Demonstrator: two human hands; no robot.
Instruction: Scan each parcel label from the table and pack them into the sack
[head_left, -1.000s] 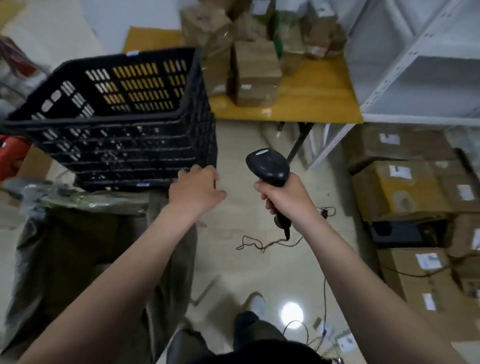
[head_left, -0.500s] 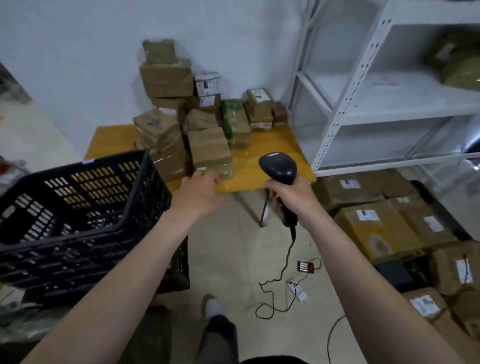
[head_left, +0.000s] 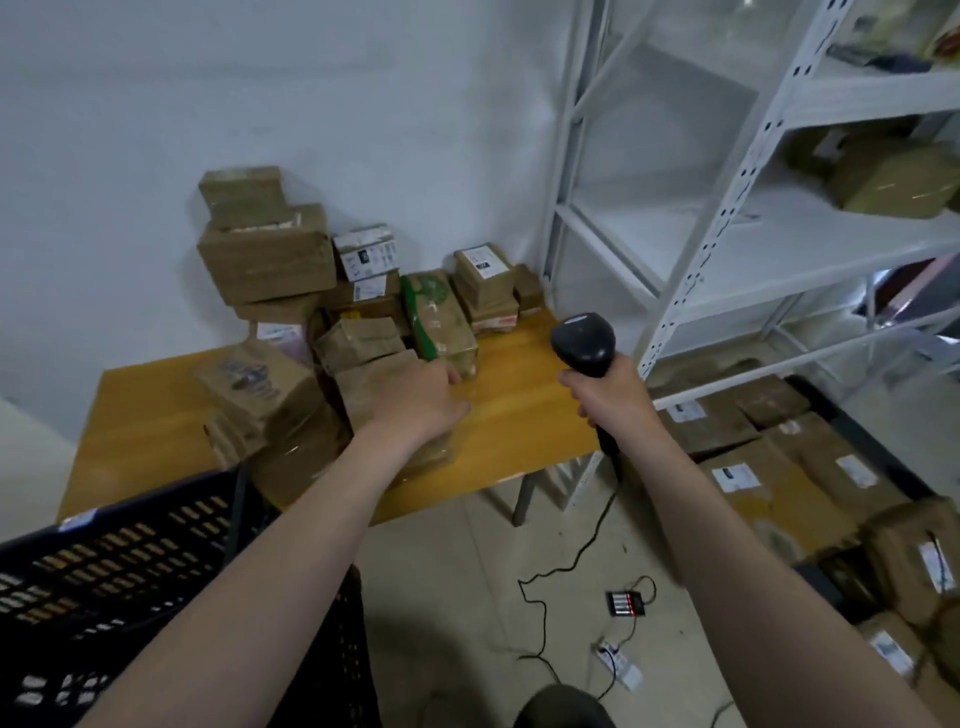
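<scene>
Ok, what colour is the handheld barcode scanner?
Black. The head view shows the black handheld scanner in the right hand.

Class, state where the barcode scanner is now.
In the head view, the barcode scanner is right of centre, gripped by the right hand over the table's right end, beside white shelving.

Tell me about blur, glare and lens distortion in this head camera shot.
Head view: light even and soft, no hard shadows; white metal shelving rack leans and bows from wide-angle distortion; labels on the brown cardboard parcels too blurred to read; faint sheen on the yellow wooden table; black handheld barcode scanner in the right hand fairly sharp.
</scene>
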